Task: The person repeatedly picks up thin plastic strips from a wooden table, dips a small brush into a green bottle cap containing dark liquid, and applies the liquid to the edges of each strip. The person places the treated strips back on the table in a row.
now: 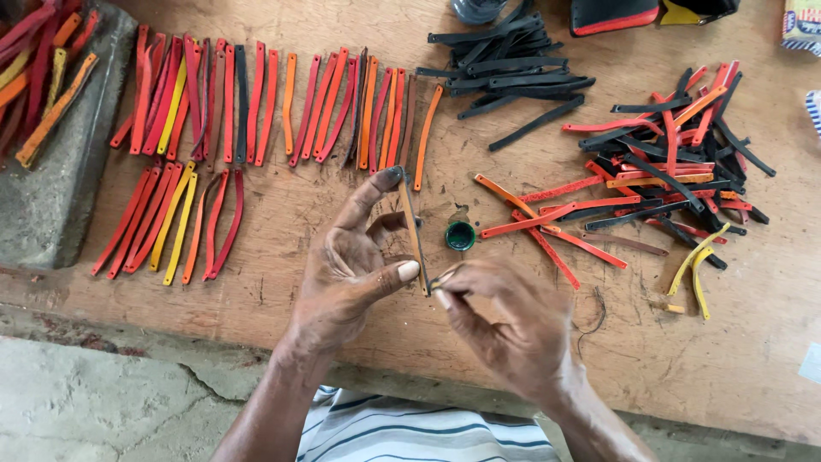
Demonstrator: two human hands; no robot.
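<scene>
On the left, neat rows of coloured strips point(256, 103) lie side by side on the wooden table point(342, 342), seemingly finished. The left hand point(355, 257) pinches one brown strip point(414, 231) upright between thumb and forefinger; the right hand point(505, 321) is closed on something small (perhaps a brush) at its lower end. Just beyond stands a small green cap point(460, 235). A loose heap of strips point(650, 171) waits at right.
</scene>
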